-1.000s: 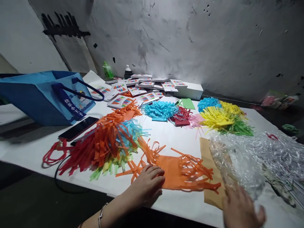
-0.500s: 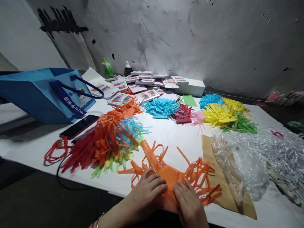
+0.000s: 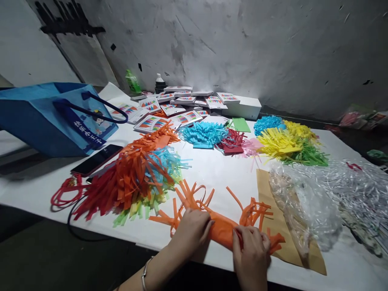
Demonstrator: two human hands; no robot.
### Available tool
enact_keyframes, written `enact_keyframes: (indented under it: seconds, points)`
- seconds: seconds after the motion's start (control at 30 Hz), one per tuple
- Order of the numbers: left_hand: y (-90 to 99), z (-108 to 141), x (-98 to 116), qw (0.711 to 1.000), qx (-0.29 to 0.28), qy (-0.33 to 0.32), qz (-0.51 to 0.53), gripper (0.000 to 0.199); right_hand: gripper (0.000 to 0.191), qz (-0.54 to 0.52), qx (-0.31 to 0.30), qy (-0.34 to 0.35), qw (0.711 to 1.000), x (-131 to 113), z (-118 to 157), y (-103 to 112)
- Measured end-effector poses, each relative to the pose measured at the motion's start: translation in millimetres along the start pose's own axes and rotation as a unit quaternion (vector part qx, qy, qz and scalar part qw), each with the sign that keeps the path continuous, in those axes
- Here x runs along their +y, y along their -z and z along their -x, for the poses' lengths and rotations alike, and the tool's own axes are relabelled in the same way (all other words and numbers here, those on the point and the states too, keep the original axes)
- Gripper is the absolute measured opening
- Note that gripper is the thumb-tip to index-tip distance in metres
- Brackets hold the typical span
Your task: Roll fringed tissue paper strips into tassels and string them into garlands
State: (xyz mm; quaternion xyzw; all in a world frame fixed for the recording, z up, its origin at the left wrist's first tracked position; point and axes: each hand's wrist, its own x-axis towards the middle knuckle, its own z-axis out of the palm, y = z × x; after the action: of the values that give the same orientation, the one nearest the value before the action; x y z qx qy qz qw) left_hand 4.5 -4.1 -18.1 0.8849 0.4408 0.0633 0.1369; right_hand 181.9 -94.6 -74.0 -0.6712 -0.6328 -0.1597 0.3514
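Observation:
An orange fringed tissue-paper tassel (image 3: pixel 223 229) lies crosswise at the table's front edge, its uncut middle folded into a band and its strips fanning out at both sides. My left hand (image 3: pixel 194 228) is closed on the left part of the band, thumb at the near side. At the right part, my right hand (image 3: pixel 251 246) pinches the band between thumb and fingers. Left of my hands lies a pile of fringed tassels, with orange ones (image 3: pixel 130 173) over red ones (image 3: pixel 101 194) and light blue ones (image 3: pixel 165 163) beside them.
A blue gift bag (image 3: pixel 45 121) and a phone (image 3: pixel 97 159) are at left. Packs with printed cards (image 3: pixel 156 123) stack at the back. Blue (image 3: pixel 204 135) and yellow tassels (image 3: pixel 277 141) lie beyond. Brown paper (image 3: pixel 291 250) and clear plastic (image 3: pixel 318 214) are at right.
My hands have gone from lying on the spread orange paper to gripping it. Its near edge is now lifted and folded into a narrower band. My right hand has shifted slightly right.

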Motion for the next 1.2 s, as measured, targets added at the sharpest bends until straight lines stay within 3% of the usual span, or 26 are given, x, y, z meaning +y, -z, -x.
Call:
enact_keyframes:
  seconds: [0.17,0.3,0.43,0.6,0.67,0.73,0.8,0.83,0.93,1.07,1.2]
  points:
    - [2.1,-17.0,6.3,0.999,-0.024,0.031,-0.023,0.023,0.015,0.068,-0.049,-0.019,0.996,-4.0,-10.6,-0.7]
    - [2.6,-23.1,9.8,0.998,-0.034,0.035,-0.036,0.022,0.019,0.114,-0.015,-0.003,0.993,-6.9,-11.0,7.7]
    - [2.6,-28.1,7.5,0.998,-0.029,0.027,-0.04,0.018,0.027,0.002,0.012,0.116,0.993,-16.3,-2.5,10.8]
    - [11.3,-19.2,-10.4,0.997,0.057,0.041,-0.041,0.019,0.023,-0.099,0.032,0.109,0.989,-21.1,9.4,3.9]
    - [10.0,-7.0,-15.2,0.992,0.12,-0.02,-0.019,0.023,0.024,-0.106,0.032,0.118,0.987,-18.6,11.1,4.7]
    - [2.4,6.7,-15.5,0.976,0.159,-0.147,0.019,0.021,0.024,-0.112,0.031,0.138,0.984,-15.3,11.1,8.5]
    - [-8.7,18.2,-12.7,0.953,0.163,-0.253,0.042,0.019,0.023,-0.116,0.025,0.172,0.978,-11.9,10.4,13.8]
    - [-13.9,22.5,-11.3,0.949,0.154,-0.273,0.042,0.016,0.023,-0.115,0.016,0.194,0.974,-10.2,10.1,16.6]
    - [-22.5,31.0,-10.1,0.951,0.137,-0.273,0.038,0.013,0.024,-0.108,-0.018,0.246,0.963,-4.3,11.9,22.8]
    - [-23.4,41.0,-12.8,0.947,0.139,-0.286,0.047,0.006,0.027,-0.129,-0.014,0.259,0.957,3.7,21.3,25.7]
    - [-32.0,50.9,-13.1,0.945,0.145,-0.277,0.097,0.025,0.024,-0.168,-0.037,0.224,0.959,6.3,30.6,28.8]
